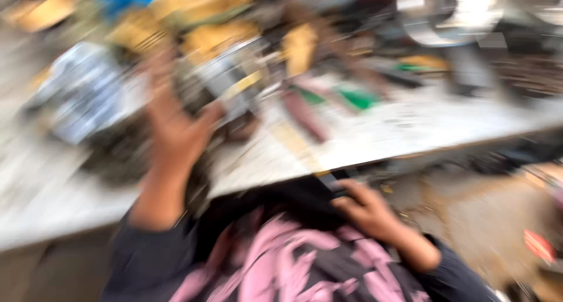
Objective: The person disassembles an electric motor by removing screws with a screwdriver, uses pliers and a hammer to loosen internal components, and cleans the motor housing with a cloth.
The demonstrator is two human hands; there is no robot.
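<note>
The left hand (173,126) is raised, fingers spread, touching a blurred grey metal part (226,79) at centre-left on the cluttered pale tabletop (410,126). The right hand (366,208) curls around a dark flat object (331,181) at the tabletop's edge.

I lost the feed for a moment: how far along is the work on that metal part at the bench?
Nothing looks finished; the picture is heavily blurred. In hand: the left hand is raised at the grey metal part on the workbench, while the right hand grips a dark object at the bench edge. What remains cannot be told.
</note>
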